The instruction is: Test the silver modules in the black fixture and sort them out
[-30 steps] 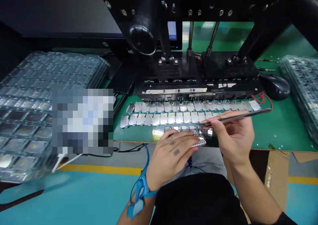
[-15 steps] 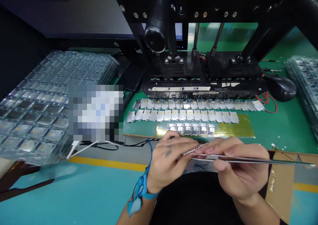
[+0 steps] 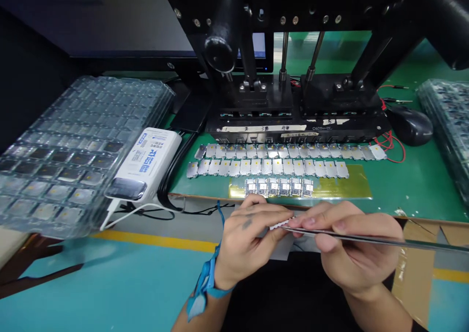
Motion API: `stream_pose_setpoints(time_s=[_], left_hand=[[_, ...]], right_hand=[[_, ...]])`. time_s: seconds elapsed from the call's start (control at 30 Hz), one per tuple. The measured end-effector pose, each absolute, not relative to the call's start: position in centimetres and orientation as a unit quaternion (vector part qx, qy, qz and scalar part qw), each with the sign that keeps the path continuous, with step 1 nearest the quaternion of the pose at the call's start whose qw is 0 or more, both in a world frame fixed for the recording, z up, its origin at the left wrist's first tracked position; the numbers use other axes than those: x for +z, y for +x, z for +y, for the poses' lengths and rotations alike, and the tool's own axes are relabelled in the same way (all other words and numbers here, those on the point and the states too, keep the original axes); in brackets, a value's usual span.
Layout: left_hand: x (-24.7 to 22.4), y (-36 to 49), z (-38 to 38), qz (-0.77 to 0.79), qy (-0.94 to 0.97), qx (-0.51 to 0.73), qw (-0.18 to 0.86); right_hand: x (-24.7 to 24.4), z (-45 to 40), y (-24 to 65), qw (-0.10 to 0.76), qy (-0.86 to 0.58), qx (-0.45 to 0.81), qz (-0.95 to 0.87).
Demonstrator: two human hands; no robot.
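Out left of the left hand, clear blister trays [image 3: 91, 112] sit by a white power bank [image 3: 146, 166]. The left hand [image 3: 249, 239] pinches a small white strip [image 3: 282, 223], its end hidden behind fingers, and the right hand [image 3: 351, 246] pinches tweezers [image 3: 366, 236] that run out of frame.

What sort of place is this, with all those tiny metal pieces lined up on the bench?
Most likely an electronics factory workstation. A black test fixture sits on a green bench mat, with rows of small modules and stacked clear trays. The worker uses tweezers and wears a blue wrist strap.
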State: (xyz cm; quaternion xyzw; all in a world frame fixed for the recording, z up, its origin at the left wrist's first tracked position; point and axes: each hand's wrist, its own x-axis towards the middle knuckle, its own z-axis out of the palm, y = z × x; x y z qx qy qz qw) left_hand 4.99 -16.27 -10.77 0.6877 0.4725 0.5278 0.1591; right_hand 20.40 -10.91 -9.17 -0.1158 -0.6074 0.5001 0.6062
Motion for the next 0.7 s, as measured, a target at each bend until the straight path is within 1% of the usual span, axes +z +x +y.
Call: stream_pose_setpoints(time_s=[0.23,0.37,0.43,0.5,0.53,0.6,0.7], left_hand=[[-10.8,5.1,-16.3,0.473,0.686,0.526,0.169],[-10.8,4.9,-16.2,0.481,0.691,0.519,0.149],[-10.9,4.8,-16.0,0.482,0.706,0.504,0.125],[-11.1,4.8,-15.7,0.477,0.733,0.476,0.097],[-11.2,4.8,-15.5,0.474,0.748,0.458,0.081],[-11.4,4.9,-15.0,0.469,0.774,0.423,0.051],[-11.9,5.1,-14.4,0.459,0.799,0.387,0.027]], right_hand=[[-9.1,-11.3,20.4,0.602,-0.107,0.506,-0.608],[-9.4,-10.1,20.9,0.615,-0.108,0.485,-0.612],[-9.7,-8.7,21.3,0.642,-0.143,0.441,-0.61],[-9.9,-7.1,21.9,0.647,-0.215,0.402,-0.611],[-10.0,-6.3,22.1,0.632,-0.256,0.393,-0.617],[-10.3,-5.2,22.5,0.574,-0.32,0.395,-0.641],[-10.7,-4.5,22.7,0.509,-0.354,0.416,-0.665]])
